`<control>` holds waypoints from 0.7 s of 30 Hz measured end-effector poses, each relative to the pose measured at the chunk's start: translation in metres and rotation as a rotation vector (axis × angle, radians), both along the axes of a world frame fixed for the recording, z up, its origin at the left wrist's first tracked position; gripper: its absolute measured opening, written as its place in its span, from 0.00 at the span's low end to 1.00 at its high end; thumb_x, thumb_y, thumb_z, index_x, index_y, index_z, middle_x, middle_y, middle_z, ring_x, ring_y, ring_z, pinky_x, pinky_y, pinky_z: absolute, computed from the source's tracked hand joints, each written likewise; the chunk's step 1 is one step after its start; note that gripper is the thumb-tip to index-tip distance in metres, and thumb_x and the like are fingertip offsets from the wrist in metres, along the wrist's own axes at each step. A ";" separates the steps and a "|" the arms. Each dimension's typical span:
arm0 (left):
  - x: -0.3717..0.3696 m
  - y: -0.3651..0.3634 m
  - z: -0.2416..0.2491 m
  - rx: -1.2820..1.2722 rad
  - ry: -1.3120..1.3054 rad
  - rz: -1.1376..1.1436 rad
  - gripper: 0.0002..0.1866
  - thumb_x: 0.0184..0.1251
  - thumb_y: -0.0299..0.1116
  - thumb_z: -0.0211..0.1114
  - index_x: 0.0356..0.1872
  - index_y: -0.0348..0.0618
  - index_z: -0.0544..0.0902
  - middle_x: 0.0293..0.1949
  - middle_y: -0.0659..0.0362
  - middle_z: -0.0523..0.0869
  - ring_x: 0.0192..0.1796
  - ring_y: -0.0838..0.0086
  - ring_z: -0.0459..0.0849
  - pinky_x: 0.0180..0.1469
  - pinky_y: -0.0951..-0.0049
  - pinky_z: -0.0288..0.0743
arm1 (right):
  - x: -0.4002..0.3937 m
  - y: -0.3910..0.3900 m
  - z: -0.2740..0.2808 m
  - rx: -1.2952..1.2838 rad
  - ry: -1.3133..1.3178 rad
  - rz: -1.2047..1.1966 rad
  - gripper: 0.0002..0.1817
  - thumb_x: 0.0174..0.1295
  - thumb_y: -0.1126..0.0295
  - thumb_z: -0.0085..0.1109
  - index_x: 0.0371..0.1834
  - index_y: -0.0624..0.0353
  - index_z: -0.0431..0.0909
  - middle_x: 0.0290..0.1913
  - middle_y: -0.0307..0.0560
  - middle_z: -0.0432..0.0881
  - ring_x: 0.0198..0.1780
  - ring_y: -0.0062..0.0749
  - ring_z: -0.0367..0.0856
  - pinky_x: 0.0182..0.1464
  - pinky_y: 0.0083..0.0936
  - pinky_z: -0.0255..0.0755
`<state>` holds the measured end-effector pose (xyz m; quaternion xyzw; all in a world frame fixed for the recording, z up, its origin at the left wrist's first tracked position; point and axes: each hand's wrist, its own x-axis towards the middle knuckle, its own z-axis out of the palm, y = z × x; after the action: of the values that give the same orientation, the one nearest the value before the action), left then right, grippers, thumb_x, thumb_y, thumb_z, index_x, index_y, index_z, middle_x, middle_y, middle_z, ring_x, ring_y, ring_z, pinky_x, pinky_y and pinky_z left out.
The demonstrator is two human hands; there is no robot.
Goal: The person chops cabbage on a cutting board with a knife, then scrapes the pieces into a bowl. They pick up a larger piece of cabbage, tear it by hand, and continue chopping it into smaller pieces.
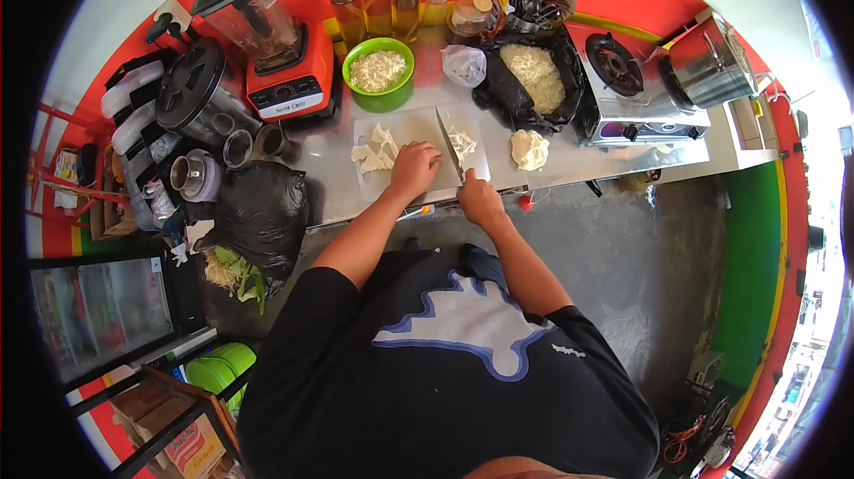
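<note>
My right hand [480, 198] is closed round the handle of a kitchen knife [447, 139], whose long blade points away from me over a white cutting board [422, 126]. Just left of the blade, my left hand [416, 169] presses down with curled fingers, which hide most of what lies beneath them. Larger pale pieces that look like oyster mushroom [379, 151] spread beside that hand. On the blade's right side lies a small heap of finely cut pieces [462, 143]. A pale clump of the same kind [529, 150] rests on the metal counter, right of the board.
Behind the board stands a green bowl [382, 100] of pale shreds. A black bag [565, 92] holds more shreds, near a gas stove [636, 110] with a pot. Left are a red blender [289, 79] and a black plastic bag [260, 212]. Pump bottles [376, 8] line the wall.
</note>
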<state>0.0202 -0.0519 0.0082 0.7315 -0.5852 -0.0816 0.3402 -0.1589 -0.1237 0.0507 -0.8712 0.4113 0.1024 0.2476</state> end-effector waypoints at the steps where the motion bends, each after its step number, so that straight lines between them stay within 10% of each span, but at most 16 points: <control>1: -0.003 -0.001 0.004 -0.036 -0.003 0.024 0.12 0.58 0.29 0.70 0.44 0.44 0.87 0.42 0.58 0.86 0.50 0.59 0.82 0.56 0.59 0.73 | 0.001 0.000 0.001 0.000 -0.003 -0.004 0.16 0.66 0.68 0.52 0.52 0.65 0.65 0.44 0.72 0.85 0.48 0.67 0.86 0.51 0.54 0.79; 21: -0.019 0.018 -0.001 -0.018 0.027 0.209 0.05 0.61 0.28 0.68 0.36 0.43 0.89 0.38 0.58 0.85 0.46 0.59 0.83 0.50 0.60 0.78 | 0.020 0.012 -0.001 0.017 0.064 0.078 0.16 0.68 0.71 0.52 0.52 0.69 0.64 0.45 0.73 0.85 0.50 0.67 0.86 0.55 0.52 0.79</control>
<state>0.0011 -0.0340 0.0076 0.7843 -0.5019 -0.0503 0.3611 -0.1392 -0.1120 0.0496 -0.8808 0.3838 0.1433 0.2372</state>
